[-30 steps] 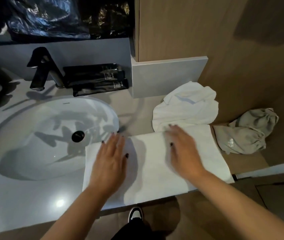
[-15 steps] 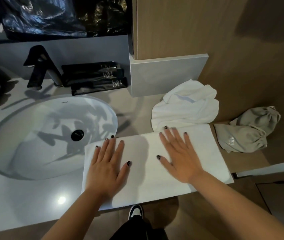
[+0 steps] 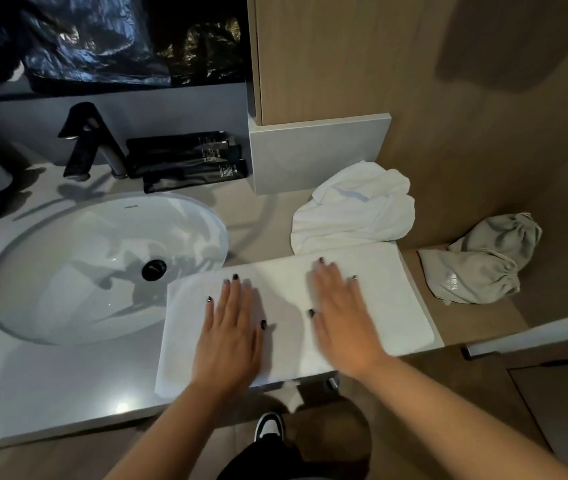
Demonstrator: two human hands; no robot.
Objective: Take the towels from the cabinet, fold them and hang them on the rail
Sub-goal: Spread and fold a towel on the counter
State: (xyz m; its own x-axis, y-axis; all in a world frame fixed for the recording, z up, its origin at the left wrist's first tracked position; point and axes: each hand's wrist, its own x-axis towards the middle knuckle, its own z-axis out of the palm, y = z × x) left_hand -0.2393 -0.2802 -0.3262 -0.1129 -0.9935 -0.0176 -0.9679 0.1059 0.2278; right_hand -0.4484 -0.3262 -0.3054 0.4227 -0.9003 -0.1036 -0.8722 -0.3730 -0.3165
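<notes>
A white folded towel (image 3: 393, 296) lies flat on the counter (image 3: 33, 393), right of the sink, its left edge over the basin rim. My left hand (image 3: 230, 337) presses flat on the towel's left half, fingers straight. On the towel's middle, my right hand (image 3: 341, 313) also lies flat with fingers spread; it is slightly blurred. Behind the flat towel sits a second white towel (image 3: 355, 209), crumpled in a heap against the wall block. No rail is in view.
An oval white sink (image 3: 78, 271) with a black faucet (image 3: 85, 143) fills the left. Black tubes (image 3: 185, 161) lie behind it. A grey drawstring bag (image 3: 483, 261) sits on the wooden ledge at right. A grey block (image 3: 317, 150) and wood panel (image 3: 344, 57) stand behind.
Both hands stay flat on the folded towel. The right hand has slid left and toward the towel's middle, smoothing it; the left hand has barely shifted.
</notes>
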